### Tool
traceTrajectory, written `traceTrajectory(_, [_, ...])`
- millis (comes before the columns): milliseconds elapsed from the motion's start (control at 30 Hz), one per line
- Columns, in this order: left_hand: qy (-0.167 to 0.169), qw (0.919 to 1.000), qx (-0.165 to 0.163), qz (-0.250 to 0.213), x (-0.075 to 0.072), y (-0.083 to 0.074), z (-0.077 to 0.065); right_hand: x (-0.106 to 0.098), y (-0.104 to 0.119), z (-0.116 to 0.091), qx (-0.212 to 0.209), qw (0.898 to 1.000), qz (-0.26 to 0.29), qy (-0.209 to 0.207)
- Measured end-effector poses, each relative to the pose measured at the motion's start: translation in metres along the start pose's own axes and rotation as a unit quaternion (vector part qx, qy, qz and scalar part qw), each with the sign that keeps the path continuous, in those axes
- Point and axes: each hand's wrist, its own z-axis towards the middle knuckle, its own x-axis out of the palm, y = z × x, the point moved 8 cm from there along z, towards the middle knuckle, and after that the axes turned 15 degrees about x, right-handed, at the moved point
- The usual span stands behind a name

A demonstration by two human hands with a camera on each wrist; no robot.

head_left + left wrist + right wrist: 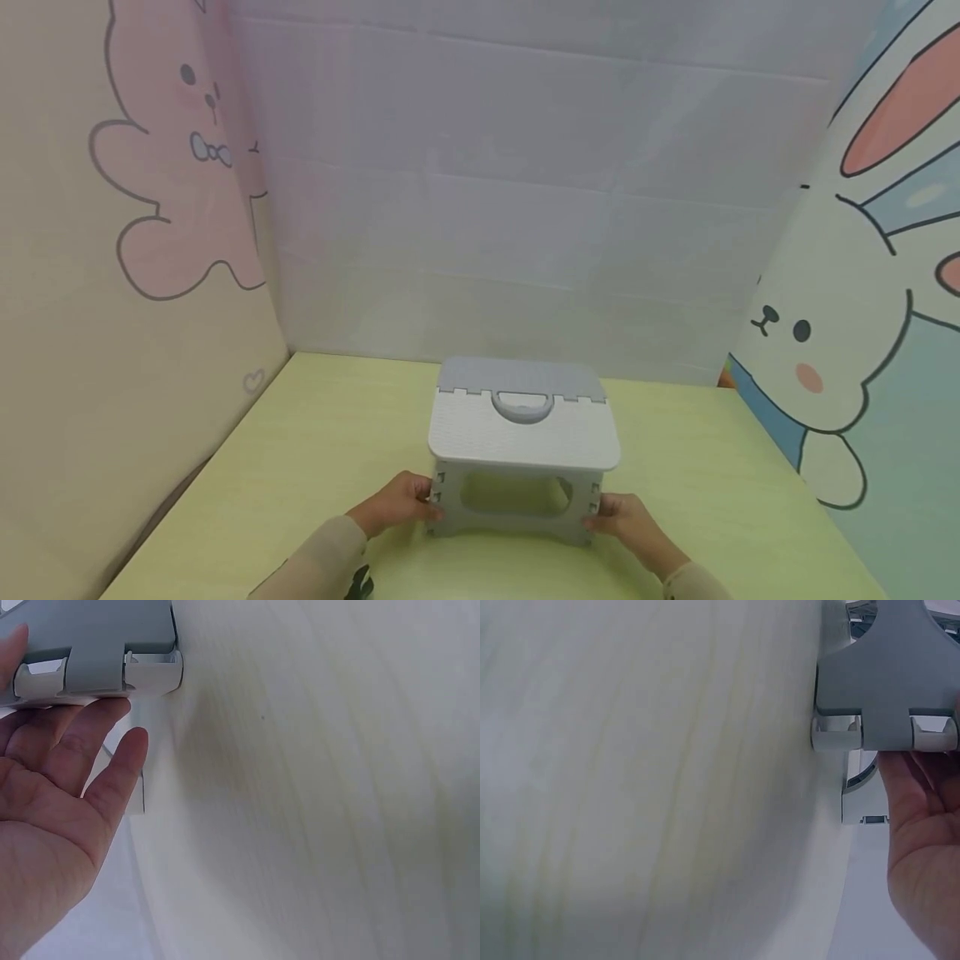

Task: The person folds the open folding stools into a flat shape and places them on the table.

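Observation:
A folding step stool (480, 429) stands unfolded, its top half grey and half white with a curved grey carry handle (522, 412) in the middle. My left hand (396, 502) grips the left edge of its near leg panel, thumb in front and fingers behind. At the right edge of that panel, my right hand (627, 521) holds on the same way. Hinged joints along the leg (97, 671) show beside the fingers in the left wrist view. In the right wrist view the fingers lie under the leg's edge (885, 731), the thumb mostly hidden.
The stool is on a pale yellow table (337, 417). Behind it hangs a white backdrop (510, 208). A pink cartoon bear is printed on the left wall (172, 350), a white rabbit on the right wall (840, 350). A dark object (360, 583) shows by the left sleeve.

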Motion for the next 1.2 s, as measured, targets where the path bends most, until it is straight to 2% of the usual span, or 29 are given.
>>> traceTrajectory(433, [0.002,1.0000,0.002,0.004,-0.0004,-0.0018,0.0018,0.0004,-0.0021,0.0035,-0.002,1.000,0.018,0.011])
traceTrajectory(633, [0.003,0.9999,-0.009,0.008,-0.0005,0.0009,0.0006,0.0014,-0.0023,0.0030,-0.003,1.000,0.023,0.016])
traceTrajectory(833, [0.015,0.9997,0.007,0.018,-0.0010,0.0022,0.0018,0.0004,0.0000,0.0038,-0.003,1.000,0.012,0.007])
traceTrajectory(1033, [0.027,0.9992,0.015,0.027,0.0007,0.0016,0.0025,0.0018,-0.0012,0.0041,0.000,1.000,0.020,0.015])
traceTrajectory(1200, [0.036,0.9976,0.031,0.050,0.0028,-0.0026,0.0039,0.0010,-0.0026,0.0035,0.002,1.000,0.015,0.013])
